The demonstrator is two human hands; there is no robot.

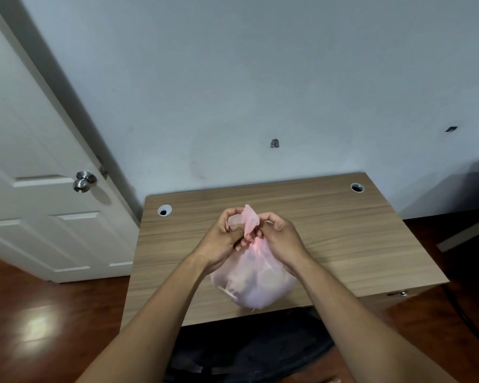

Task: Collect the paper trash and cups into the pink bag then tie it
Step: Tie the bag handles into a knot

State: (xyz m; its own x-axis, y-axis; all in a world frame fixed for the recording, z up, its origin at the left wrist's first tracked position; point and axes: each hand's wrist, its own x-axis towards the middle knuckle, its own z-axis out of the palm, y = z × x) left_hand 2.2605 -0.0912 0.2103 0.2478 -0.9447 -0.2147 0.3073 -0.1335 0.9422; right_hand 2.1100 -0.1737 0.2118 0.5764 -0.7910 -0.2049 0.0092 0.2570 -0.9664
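The pink bag point(253, 283) sits bulging near the front edge of the wooden desk point(357, 244), with pale shapes of paper and cups showing dimly through its thin plastic. Its neck is gathered above it. My left hand point(223, 239) grips one twisted end of the bag's top, and my right hand point(278, 236) pinches the other end, which sticks up as a pink flap between my fingers. Both hands meet right over the neck, fingers curled. No loose paper or cups show on the desk.
Two round cable holes point(164, 210) point(357, 187) lie in the desk's back corners against the wall. A white door with a metal knob point(84, 181) stands left. A dark chair point(249, 352) sits below the desk's front edge on the reddish wood floor.
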